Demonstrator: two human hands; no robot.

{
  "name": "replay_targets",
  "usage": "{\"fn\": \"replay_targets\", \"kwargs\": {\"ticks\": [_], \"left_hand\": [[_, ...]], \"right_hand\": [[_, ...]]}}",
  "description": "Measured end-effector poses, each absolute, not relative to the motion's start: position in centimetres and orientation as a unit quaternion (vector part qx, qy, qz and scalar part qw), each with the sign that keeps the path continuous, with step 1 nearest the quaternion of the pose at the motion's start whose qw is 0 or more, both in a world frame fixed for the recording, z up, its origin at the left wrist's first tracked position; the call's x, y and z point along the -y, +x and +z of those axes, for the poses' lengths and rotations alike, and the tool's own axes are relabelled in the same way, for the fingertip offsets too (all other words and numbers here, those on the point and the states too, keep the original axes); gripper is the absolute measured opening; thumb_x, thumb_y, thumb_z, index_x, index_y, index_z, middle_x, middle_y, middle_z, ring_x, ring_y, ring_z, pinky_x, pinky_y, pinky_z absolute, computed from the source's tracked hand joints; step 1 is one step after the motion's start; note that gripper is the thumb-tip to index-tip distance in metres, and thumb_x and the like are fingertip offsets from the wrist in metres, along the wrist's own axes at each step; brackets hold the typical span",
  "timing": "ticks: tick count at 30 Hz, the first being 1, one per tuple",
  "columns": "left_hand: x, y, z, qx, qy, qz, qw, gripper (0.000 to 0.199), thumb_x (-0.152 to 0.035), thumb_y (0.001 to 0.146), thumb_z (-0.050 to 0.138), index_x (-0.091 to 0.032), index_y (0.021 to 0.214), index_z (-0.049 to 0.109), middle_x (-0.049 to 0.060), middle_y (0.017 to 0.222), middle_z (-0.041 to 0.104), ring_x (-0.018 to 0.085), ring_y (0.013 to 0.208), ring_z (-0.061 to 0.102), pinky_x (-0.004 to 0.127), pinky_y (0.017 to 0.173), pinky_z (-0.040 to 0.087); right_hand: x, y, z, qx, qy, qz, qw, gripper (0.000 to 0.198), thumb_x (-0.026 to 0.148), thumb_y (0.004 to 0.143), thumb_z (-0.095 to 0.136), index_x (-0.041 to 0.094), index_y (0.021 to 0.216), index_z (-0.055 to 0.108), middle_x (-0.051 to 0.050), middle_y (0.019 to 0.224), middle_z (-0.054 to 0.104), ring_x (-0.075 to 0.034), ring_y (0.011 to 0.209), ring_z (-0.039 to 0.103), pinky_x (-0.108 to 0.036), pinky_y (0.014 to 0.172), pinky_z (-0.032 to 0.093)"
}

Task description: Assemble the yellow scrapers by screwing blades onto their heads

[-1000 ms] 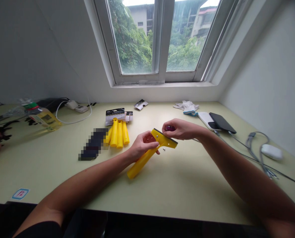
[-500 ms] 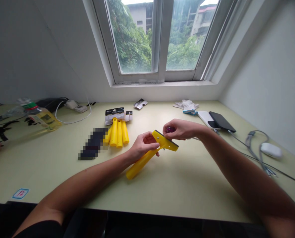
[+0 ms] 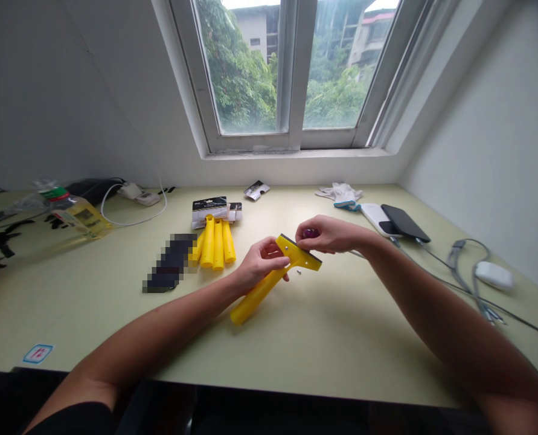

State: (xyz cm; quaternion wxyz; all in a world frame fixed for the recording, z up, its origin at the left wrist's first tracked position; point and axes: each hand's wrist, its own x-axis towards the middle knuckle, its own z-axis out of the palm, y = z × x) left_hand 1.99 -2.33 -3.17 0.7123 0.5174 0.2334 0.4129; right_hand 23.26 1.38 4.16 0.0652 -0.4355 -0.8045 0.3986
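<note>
I watch from far away, so I judge with care; nearest, on the table (image 3: 341,344), a numbered label (image 3: 38,353) lies well left of the yellow scraper (image 3: 267,290); the scraper is held tilted above the table, its handle end low and toward the front edge; the left hand (image 3: 260,267) is clamped around it just below the head, the thumb on top.

A small screw (image 3: 299,272) lies just beside the scraper's head; the right hand (image 3: 325,234) is beyond that head, its fingers folded on a purple piece (image 3: 310,233), mostly hidden; whether the fingertips also press the dark strip (image 3: 314,257) on the scraper's edge, I cannot tell.

My worry is here: if the left hand loosens, the scraper could turn, and the strip, if it is sharp, might cut the bare fingertips; if the scraper's head dips, it may knock the screw away.

Farther, left of the scraper, yellow handles (image 3: 218,248) lie bunched; right of it, a dark phone (image 3: 406,223); beyond it, a white glove (image 3: 339,193), then the window (image 3: 296,140).
</note>
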Motion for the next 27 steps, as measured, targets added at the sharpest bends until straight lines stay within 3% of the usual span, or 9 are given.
{"fn": "replay_targets", "kwargs": {"ticks": [4, 8, 13, 16, 18, 24, 27], "left_hand": [[1.8, 1.9, -3.5, -0.258, 0.503, 0.429, 0.705, 0.03, -0.021, 0.069, 0.076, -0.012, 0.093, 0.06, 0.006, 0.091, 0.061, 0.017, 0.078, 0.06, 0.031, 0.059, 0.057], [1.3, 1.9, -3.9, -0.288, 0.484, 0.454, 0.69, 0.032, -0.022, 0.067, 0.078, -0.011, 0.092, 0.061, 0.006, 0.089, 0.062, 0.016, 0.075, 0.06, 0.031, 0.059, 0.057], [1.4, 2.0, -4.0, -0.303, 0.466, 0.459, 0.693, 0.032, -0.023, 0.064, 0.079, -0.011, 0.088, 0.061, 0.006, 0.087, 0.062, 0.017, 0.074, 0.061, 0.032, 0.058, 0.057], [1.5, 2.1, -3.9, -0.314, 0.458, 0.457, 0.695, 0.031, -0.023, 0.062, 0.08, -0.011, 0.084, 0.061, 0.006, 0.087, 0.062, 0.016, 0.074, 0.06, 0.032, 0.058, 0.057], [1.5, 2.2, -3.9, -0.32, 0.455, 0.456, 0.695, 0.031, -0.024, 0.061, 0.081, -0.012, 0.082, 0.061, 0.005, 0.087, 0.062, 0.017, 0.075, 0.06, 0.032, 0.058, 0.058], [1.2, 2.3, -4.9, -0.319, 0.45, 0.448, 0.704, 0.033, -0.025, 0.06, 0.082, -0.012, 0.083, 0.061, 0.005, 0.087, 0.063, 0.017, 0.075, 0.061, 0.033, 0.059, 0.058], [1.0, 2.3, -5.3, -0.315, 0.456, 0.444, 0.704, 0.034, -0.025, 0.061, 0.081, -0.011, 0.085, 0.061, 0.006, 0.088, 0.063, 0.016, 0.074, 0.061, 0.033, 0.059, 0.058]], "right_hand": [[-1.5, 23.0, 4.2, 0.812, -0.45, 0.361, 0.087, 0.023, 0.035, 0.081, 0.053, 0.019, 0.091, 0.066, 0.0, 0.066, 0.058, -0.01, 0.048, 0.048, -0.022, 0.041, 0.036], [-1.6, 23.1, 4.3, 0.834, -0.468, 0.197, 0.218, 0.02, 0.032, 0.081, 0.056, 0.019, 0.091, 0.067, -0.001, 0.073, 0.063, -0.012, 0.061, 0.055, -0.024, 0.056, 0.041], [1.4, 22.3, 6.8, 0.731, -0.421, 0.085, 0.53, 0.013, 0.03, 0.082, 0.06, 0.021, 0.073, 0.058, 0.004, 0.052, 0.047, -0.01, 0.045, 0.042, -0.026, 0.045, 0.033], [4.6, 20.9, 9.8, 0.614, -0.287, 0.124, 0.725, 0.027, 0.02, 0.084, 0.055, 0.024, 0.06, 0.045, 0.005, 0.048, 0.035, -0.01, 0.037, 0.035, -0.028, 0.036, 0.03], [6.2, 20.0, 11.6, 0.515, -0.204, 0.092, 0.827, 0.032, 0.015, 0.084, 0.047, 0.025, 0.055, 0.039, 0.006, 0.048, 0.022, -0.009, 0.035, 0.021, -0.029, 0.032, 0.028], [6.0, 18.6, 12.4, 0.545, -0.185, 0.179, 0.798, 0.031, 0.02, 0.08, 0.052, 0.025, 0.054, 0.035, 0.005, 0.046, 0.022, -0.009, 0.033, 0.018, -0.03, 0.028, 0.027], [4.8, 18.4, 11.2, 0.572, -0.232, 0.2, 0.761, 0.029, 0.034, 0.084, 0.049, 0.026, 0.059, 0.037, 0.006, 0.047, 0.023, -0.009, 0.033, 0.02, -0.028, 0.029, 0.027]]}}
